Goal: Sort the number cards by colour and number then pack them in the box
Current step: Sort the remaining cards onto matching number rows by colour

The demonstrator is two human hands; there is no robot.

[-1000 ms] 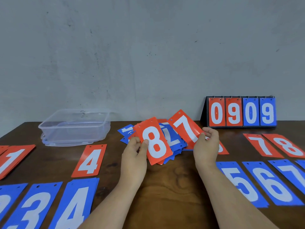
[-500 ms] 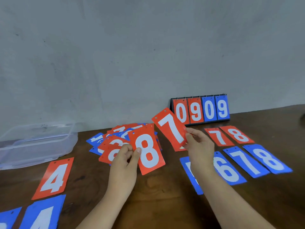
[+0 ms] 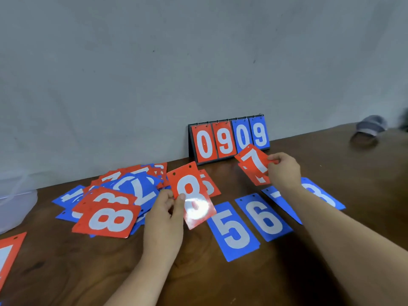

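Head view: in the last half second the right hand [image 3: 283, 171] had carried its pinched red 7 card [image 3: 254, 161] to just above the red 7 pile [image 3: 257, 181] on the desk [image 3: 220, 281]. The left hand [image 3: 164, 217] pinched the red 8 card [image 3: 192, 195]. I judged the 7 nearly sorted, with the box [image 3: 15, 206] at far left.

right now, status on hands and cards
Left hand pinches red 8 card. Right hand holds red 7 card over another red card. Mixed pile unsorted, nothing in the way.
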